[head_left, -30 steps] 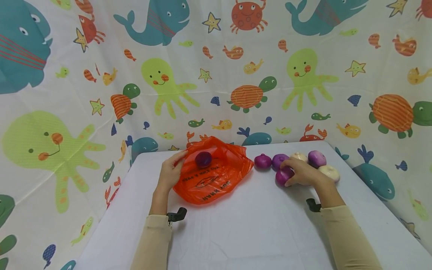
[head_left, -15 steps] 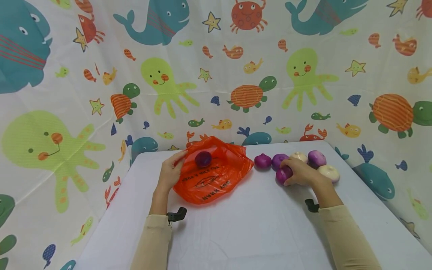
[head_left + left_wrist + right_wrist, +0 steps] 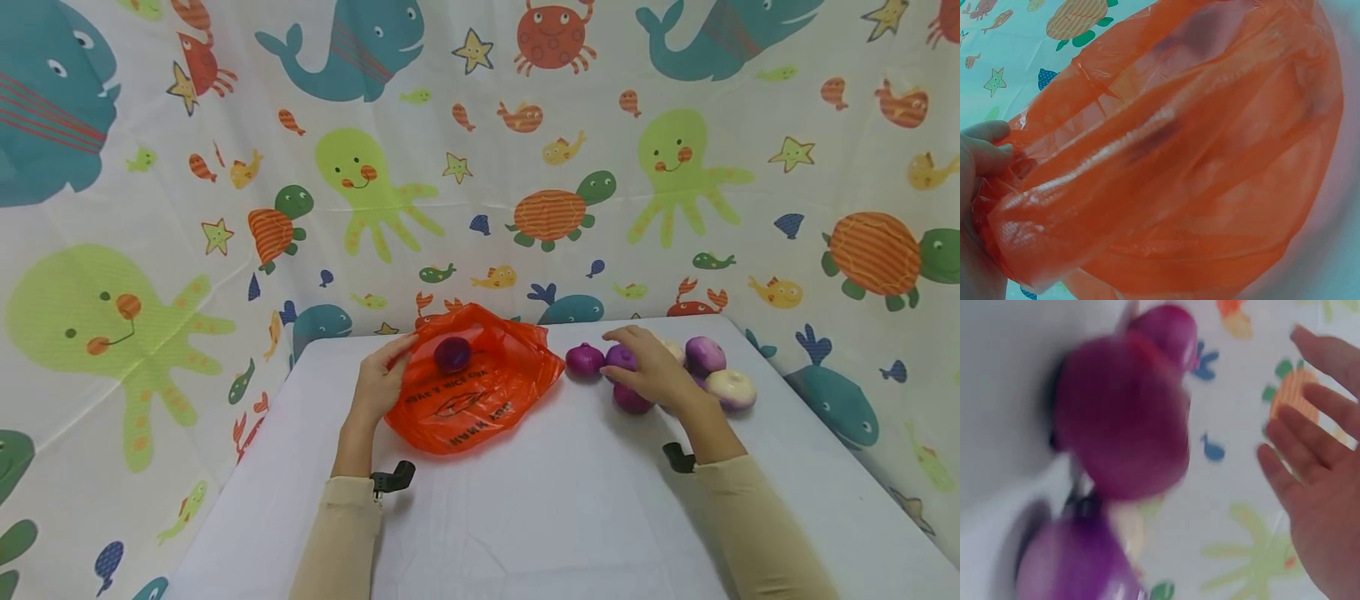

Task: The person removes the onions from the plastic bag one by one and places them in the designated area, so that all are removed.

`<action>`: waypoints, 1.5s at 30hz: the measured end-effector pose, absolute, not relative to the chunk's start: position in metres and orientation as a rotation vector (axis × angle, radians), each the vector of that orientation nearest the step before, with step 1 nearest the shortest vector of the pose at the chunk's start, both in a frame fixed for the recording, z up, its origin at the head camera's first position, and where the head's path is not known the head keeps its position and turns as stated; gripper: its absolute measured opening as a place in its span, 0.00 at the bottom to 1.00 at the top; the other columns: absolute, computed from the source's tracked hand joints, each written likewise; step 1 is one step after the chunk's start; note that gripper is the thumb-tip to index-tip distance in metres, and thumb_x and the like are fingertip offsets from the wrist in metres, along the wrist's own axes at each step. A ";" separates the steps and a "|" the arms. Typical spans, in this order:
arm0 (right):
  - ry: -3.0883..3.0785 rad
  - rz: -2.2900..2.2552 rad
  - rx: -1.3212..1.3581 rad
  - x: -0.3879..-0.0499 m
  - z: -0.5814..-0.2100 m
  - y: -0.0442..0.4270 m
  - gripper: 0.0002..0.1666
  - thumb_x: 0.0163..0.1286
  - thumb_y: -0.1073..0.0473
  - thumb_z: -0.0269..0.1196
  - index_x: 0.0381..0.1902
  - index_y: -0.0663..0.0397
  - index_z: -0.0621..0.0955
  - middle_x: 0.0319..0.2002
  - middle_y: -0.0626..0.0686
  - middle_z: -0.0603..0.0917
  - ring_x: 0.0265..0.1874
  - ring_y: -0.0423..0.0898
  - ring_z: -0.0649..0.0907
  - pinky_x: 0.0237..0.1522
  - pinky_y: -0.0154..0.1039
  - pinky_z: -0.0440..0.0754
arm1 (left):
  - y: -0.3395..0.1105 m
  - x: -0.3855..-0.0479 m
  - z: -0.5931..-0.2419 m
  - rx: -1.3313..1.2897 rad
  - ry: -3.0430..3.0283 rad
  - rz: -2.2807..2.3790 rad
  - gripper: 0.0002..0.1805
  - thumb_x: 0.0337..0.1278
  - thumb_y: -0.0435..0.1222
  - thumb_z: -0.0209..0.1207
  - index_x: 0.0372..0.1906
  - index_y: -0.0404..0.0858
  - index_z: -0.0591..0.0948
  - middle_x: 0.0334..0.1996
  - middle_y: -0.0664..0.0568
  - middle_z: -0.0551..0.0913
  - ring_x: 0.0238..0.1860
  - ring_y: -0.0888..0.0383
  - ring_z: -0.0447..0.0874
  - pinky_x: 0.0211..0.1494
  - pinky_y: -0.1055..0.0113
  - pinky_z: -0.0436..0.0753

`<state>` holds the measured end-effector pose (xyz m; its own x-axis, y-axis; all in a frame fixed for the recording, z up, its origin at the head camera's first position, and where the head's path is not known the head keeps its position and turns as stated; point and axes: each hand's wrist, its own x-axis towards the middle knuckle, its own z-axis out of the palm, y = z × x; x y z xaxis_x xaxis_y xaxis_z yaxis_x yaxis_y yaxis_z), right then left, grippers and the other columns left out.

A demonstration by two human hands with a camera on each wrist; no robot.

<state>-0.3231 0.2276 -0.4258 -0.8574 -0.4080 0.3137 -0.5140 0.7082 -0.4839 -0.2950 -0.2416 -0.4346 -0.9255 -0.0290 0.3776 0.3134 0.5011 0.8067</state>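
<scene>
My left hand [image 3: 378, 385] grips the left edge of an orange-red plastic bag [image 3: 461, 408], its film bunched between thumb and fingers [image 3: 988, 150] in the left wrist view. A dark purple onion [image 3: 452, 355] lies in the bag. My right hand [image 3: 654, 367] hovers over the onions at the right, fingers apart and holding nothing. Below it sits a red onion [image 3: 632, 400], with a purple onion [image 3: 619, 357] and another red onion [image 3: 584, 360] just beyond. In the right wrist view, the spread fingers [image 3: 1310, 434] are clear of the blurred red onion [image 3: 1125, 419].
Further right are a purple onion [image 3: 705, 356] and a pale onion [image 3: 731, 390]; another pale one is partly hidden behind my right hand. A white cloth covers the table [image 3: 525, 517]. A sea-animal printed curtain [image 3: 480, 167] hangs behind it.
My right hand has let go of the front red onion, lifted and moved slightly left with its fingers opened. The onion stays on the table. My left hand and the bag have not moved.
</scene>
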 end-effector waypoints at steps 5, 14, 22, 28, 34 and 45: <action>-2.591 0.892 0.857 -0.327 -0.426 0.179 0.39 0.71 0.52 0.70 0.77 0.45 0.70 0.73 0.57 0.72 0.74 0.60 0.70 0.68 0.65 0.76 | -0.242 -0.294 -0.434 -0.242 -2.395 -1.395 0.22 0.79 0.32 0.52 0.71 0.46 0.79 0.71 0.48 0.78 0.75 0.45 0.73 0.73 0.46 0.76; -2.585 0.883 1.113 -0.347 -0.446 0.067 0.35 0.74 0.53 0.68 0.75 0.50 0.72 0.74 0.56 0.72 0.75 0.57 0.71 0.73 0.60 0.73 | -0.240 -0.291 -0.432 -0.243 -2.386 -1.399 0.22 0.79 0.30 0.51 0.71 0.45 0.79 0.72 0.47 0.77 0.76 0.45 0.71 0.76 0.45 0.73; -2.734 0.655 1.178 -0.373 -0.461 0.000 0.41 0.75 0.49 0.66 0.80 0.48 0.65 0.79 0.56 0.65 0.77 0.56 0.66 0.77 0.56 0.70 | -0.233 -0.293 -0.434 -0.276 -2.360 -1.396 0.22 0.78 0.29 0.52 0.69 0.44 0.81 0.69 0.46 0.80 0.74 0.45 0.74 0.74 0.46 0.75; -2.889 0.462 1.085 -0.382 -0.458 -0.012 0.45 0.72 0.44 0.68 0.81 0.46 0.64 0.75 0.59 0.67 0.74 0.62 0.67 0.75 0.57 0.72 | -0.222 -0.294 -0.436 -0.294 -2.356 -1.415 0.22 0.78 0.30 0.53 0.69 0.46 0.81 0.69 0.47 0.80 0.72 0.45 0.76 0.72 0.46 0.77; -2.923 0.568 1.205 -0.376 -0.459 -0.005 0.41 0.71 0.46 0.70 0.77 0.46 0.68 0.68 0.58 0.70 0.65 0.55 0.76 0.70 0.51 0.79 | -0.218 -0.293 -0.435 -0.279 -2.378 -1.411 0.22 0.78 0.30 0.53 0.69 0.47 0.80 0.70 0.47 0.79 0.74 0.45 0.74 0.73 0.46 0.76; -2.686 0.816 1.148 -0.324 -0.429 0.079 0.39 0.64 0.50 0.73 0.73 0.38 0.74 0.71 0.51 0.72 0.69 0.52 0.72 0.63 0.56 0.83 | -0.228 -0.296 -0.433 -0.281 -2.402 -1.344 0.20 0.78 0.33 0.54 0.68 0.47 0.82 0.73 0.50 0.76 0.78 0.46 0.68 0.77 0.44 0.72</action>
